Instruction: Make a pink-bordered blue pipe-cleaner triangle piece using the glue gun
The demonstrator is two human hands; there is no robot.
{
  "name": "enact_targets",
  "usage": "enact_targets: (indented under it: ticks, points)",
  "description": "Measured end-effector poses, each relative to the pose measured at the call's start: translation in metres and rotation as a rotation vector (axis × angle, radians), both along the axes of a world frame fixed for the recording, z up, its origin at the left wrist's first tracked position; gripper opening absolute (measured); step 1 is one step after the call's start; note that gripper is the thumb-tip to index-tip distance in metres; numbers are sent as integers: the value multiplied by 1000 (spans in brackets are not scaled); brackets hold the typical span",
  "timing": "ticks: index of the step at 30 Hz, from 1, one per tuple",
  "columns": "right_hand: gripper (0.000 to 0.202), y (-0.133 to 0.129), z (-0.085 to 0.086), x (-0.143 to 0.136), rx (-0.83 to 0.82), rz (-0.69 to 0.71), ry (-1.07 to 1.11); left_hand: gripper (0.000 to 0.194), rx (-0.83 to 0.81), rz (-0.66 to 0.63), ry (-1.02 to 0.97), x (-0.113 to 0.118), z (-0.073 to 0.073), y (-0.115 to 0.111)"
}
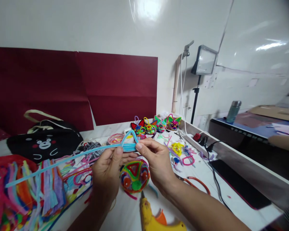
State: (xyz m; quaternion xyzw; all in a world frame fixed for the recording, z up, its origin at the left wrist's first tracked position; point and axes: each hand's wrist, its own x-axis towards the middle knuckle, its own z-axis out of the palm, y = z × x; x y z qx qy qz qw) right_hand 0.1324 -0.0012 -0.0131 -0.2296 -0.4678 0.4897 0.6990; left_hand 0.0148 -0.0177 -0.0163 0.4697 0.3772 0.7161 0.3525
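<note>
Between both hands a light blue pipe cleaner (77,154) is folded back and forth into a small flat bundle, with a loop standing up and a long free end trailing left. My left hand (112,166) pinches the bundle's left side with the thumb on top. At its right end, my right hand (156,160) grips it between thumb and fingers. Just below the hands lies a round animal face (135,176) made of colourful pipe cleaners, with orange eyes and a green nose. A yellow glue gun (156,216) rests in front of it, its nozzle toward the face.
Several finished animal faces (161,124) stand at the back. Colourful pipe cleaners (21,192) fill the left side near a black bag (44,141). To the right are orange-handled scissors (198,183), a black phone (239,183) and a power strip (199,146). Another person's arm (281,142) shows far right.
</note>
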Motion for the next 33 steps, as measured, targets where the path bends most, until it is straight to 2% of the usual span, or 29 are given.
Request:
enact_targets:
  ticks: [11, 22, 29, 33]
  points:
    - [6, -1, 0, 0, -44, -7, -1, 20, 54, 29, -18, 3, 4, -1]
    - [10, -2, 3, 2, -9, 59, -153, 19, 0, 69, 18, 3, 3, -2]
    - [12, -3, 6, 2, -60, 75, -121, 27, -6, 23, -2, 4, 5, -4]
    - [13, -3, 8, 3, -73, 90, -112, 21, -10, -50, -24, 2, 5, -5]
